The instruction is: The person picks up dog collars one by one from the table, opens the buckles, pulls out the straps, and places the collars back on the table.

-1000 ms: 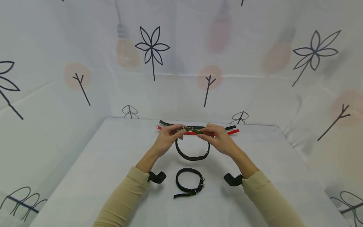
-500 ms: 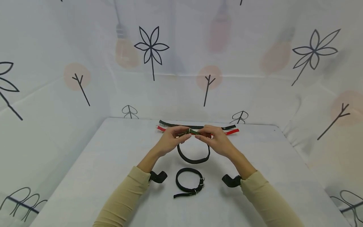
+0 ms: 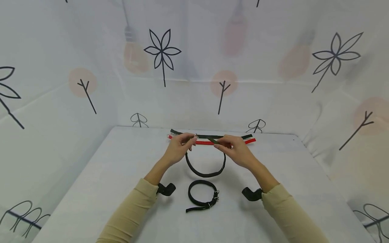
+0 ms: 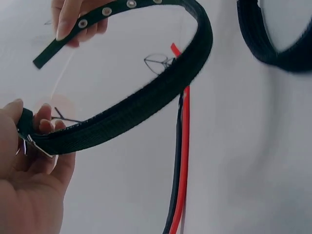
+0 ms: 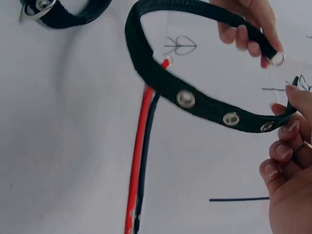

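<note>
A dark green collar [image 3: 206, 175] hangs in a loop between both hands, raised over the table. My left hand [image 3: 177, 148] pinches its buckle end; the metal buckle [image 4: 39, 147] shows beside those fingers in the left wrist view. My right hand [image 3: 236, 151] pinches the other end between thumb and fingers, near a row of metal eyelets [image 5: 231, 118]. The strap's tip [image 4: 45, 57] sticks out past the right fingers, apart from the buckle. A metal ring [image 5: 277, 59] shows at the left fingertips in the right wrist view.
A buckled dark collar [image 3: 202, 204] lies coiled on the white table [image 3: 100, 189], nearer the person. Behind the hands, a red strap [image 3: 205, 143] and a dark strap [image 3: 247, 136] lie stretched out side by side. A printed cloth [image 3: 194, 60] stands behind the table.
Half a second ago the hands came close together, with the strap end at the buckle. Now they have moved apart, and the strap's tip is separate from the buckle.
</note>
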The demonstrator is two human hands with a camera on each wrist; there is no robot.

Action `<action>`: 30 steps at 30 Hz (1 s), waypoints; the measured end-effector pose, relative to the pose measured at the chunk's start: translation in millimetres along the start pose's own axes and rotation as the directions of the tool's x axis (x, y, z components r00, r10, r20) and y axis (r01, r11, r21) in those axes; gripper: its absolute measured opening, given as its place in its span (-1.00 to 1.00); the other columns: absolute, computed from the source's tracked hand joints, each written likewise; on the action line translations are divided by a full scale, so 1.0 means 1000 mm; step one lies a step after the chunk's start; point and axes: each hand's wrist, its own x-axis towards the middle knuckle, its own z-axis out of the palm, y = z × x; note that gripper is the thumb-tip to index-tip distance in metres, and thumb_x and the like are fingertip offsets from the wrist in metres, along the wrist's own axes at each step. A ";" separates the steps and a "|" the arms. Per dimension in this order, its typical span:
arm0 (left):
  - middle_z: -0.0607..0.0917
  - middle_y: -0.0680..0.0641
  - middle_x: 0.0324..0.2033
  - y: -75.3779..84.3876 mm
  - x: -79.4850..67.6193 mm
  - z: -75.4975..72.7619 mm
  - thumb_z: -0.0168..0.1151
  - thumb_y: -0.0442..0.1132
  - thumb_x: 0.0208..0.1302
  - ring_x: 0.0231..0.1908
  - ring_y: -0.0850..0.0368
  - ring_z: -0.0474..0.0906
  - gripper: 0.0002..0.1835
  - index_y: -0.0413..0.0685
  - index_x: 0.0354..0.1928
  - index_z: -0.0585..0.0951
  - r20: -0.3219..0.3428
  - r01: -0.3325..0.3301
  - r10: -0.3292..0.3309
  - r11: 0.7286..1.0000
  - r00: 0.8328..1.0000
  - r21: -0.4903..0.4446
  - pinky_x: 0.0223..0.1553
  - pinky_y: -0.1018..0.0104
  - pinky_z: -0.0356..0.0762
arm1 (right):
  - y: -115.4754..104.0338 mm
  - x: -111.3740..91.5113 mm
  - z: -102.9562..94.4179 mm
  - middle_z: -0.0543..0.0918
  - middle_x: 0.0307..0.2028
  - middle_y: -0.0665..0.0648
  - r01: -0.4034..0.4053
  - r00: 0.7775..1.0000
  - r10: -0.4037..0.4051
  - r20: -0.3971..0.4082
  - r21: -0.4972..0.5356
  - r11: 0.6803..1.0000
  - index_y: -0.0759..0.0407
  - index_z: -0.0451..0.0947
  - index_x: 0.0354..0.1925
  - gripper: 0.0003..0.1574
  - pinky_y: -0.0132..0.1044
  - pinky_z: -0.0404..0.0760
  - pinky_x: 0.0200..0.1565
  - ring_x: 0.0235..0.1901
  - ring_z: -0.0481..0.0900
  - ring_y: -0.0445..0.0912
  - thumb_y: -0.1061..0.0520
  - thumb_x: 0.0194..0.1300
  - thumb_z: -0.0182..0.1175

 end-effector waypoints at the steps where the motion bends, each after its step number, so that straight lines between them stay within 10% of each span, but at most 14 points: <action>1: 0.72 -0.10 -0.30 -0.002 0.000 -0.002 0.19 -0.15 0.54 -0.40 0.07 0.59 -0.70 -0.20 0.09 0.68 -0.028 -0.014 0.014 1.000 0.999 0.028 -0.33 0.29 0.54 | 0.002 -0.001 -0.002 0.57 -0.44 0.02 -0.021 1.000 0.021 -0.006 -0.006 1.000 0.11 0.74 -0.12 -0.87 -0.28 0.39 -0.41 -0.40 0.44 -0.05 0.12 0.40 0.35; 9: 0.76 -0.18 -0.29 -0.017 -0.002 -0.026 0.14 -0.17 0.56 -0.32 -0.07 0.68 -0.73 -0.23 0.00 0.69 -0.192 -0.024 0.051 0.990 0.980 0.142 -0.18 0.21 0.68 | 0.018 -0.014 -0.019 0.73 -0.27 0.09 -0.130 0.987 0.125 -0.103 -0.046 0.991 0.16 0.70 -0.04 -0.75 -0.28 0.53 -0.34 -0.33 0.54 -0.03 0.04 0.45 0.30; 22: 0.80 -0.08 -0.32 -0.035 -0.012 -0.045 0.31 -0.15 0.45 -0.28 0.10 0.74 -0.80 -0.16 -0.11 0.71 -0.232 0.068 -0.013 0.971 0.973 0.228 -0.07 0.13 0.70 | 0.043 -0.022 -0.037 0.75 -0.24 0.17 -0.189 0.958 0.182 -0.220 -0.010 0.982 0.28 0.69 -0.06 -0.66 -0.40 0.58 -0.26 -0.27 0.67 -0.13 0.01 0.50 0.23; 30: 0.77 -0.26 -0.23 -0.044 -0.015 -0.053 0.15 -0.16 0.56 -0.20 -0.09 0.76 -0.70 -0.33 -0.05 0.64 -0.299 0.162 -0.121 0.980 0.947 0.116 -0.08 0.17 0.71 | 0.055 -0.027 -0.046 0.71 -0.22 0.27 -0.257 0.927 0.268 -0.261 0.076 0.963 0.30 0.68 -0.04 -0.60 -0.41 0.54 -0.30 -0.30 0.58 -0.15 -0.03 0.52 0.20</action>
